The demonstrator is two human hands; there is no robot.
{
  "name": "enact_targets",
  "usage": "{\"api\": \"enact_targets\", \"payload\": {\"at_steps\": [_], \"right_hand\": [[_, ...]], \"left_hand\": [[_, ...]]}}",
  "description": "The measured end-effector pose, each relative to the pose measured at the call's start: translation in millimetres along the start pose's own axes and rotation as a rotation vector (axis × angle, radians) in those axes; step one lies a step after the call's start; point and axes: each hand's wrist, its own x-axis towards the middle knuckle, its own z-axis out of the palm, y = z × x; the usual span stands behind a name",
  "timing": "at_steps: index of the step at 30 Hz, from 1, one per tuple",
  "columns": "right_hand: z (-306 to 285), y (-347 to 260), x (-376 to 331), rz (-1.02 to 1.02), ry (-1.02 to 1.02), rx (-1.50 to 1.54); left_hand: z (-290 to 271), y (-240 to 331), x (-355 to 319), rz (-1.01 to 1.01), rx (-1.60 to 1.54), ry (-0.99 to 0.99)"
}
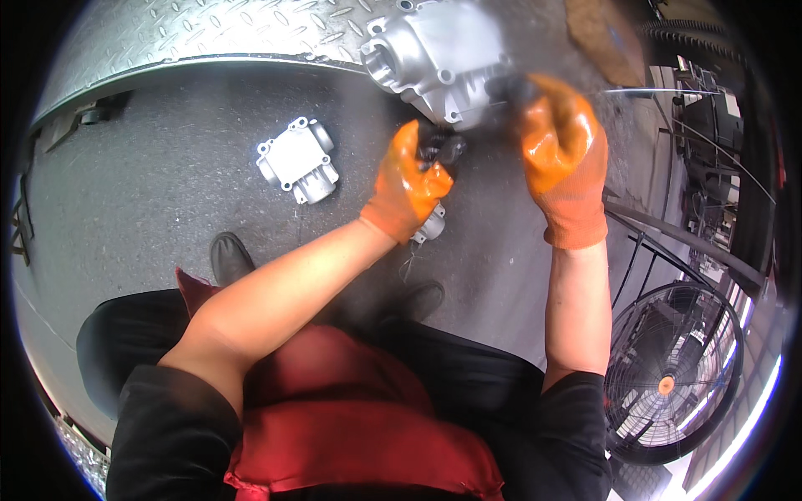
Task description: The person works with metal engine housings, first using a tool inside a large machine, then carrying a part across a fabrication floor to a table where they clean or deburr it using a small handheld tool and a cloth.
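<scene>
A large silver cast-metal housing (439,71) with bolt lugs and a round bore is at the top middle. At its right end is my right hand (564,142), in an orange glove with dark fingertips. Its fingers are curled and their blurred tips meet the housing's edge. Just below the housing, my left hand (409,179), gloved alike, is closed. Something dark shows at its fingers; whether that is stained fingertips or an object I cannot tell. A similar housing (301,159) lies on the floor to the left. Another one (432,225) is partly hidden behind my left hand.
A tread-plate metal platform (251,33) spans the upper left, its edge curving above the dark floor (167,184). To the lower right stands a round caged fan (668,376). A brown piece (606,37) is at the top right, near metal framework. My shoes are below the floor housings.
</scene>
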Motion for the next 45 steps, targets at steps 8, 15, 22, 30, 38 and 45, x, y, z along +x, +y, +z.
{"api": "enact_targets", "payload": {"at_steps": [8, 15, 22, 30, 38, 45], "right_hand": [[4.4, 0.4, 0.3, -0.175, 0.064, -0.134], [0.1, 37.1, -5.8, 0.08, -0.1, 0.154], [1.2, 28.5, -7.8, 0.047, -0.083, 0.036], [1.8, 25.0, -6.9, -0.038, -0.04, -0.058], [1.6, 24.5, -5.9, 0.076, -0.054, 0.028], [5.9, 40.3, -10.8, 0.069, -0.051, 0.073]], "left_hand": [[6.3, -0.6, 13.5, 0.102, 0.167, 0.139], [-40.8, 36.1, 51.7, 1.16, 1.171, 0.544], [-57.2, 89.7, 117.5, 0.456, 0.72, -0.051], [-53.8, 73.7, 114.3, 0.604, 0.495, 0.139], [-60.4, 88.3, 108.8, 0.632, 0.691, 0.261], [-68.4, 94.5, 100.8, 0.862, 0.806, -0.087]]}}
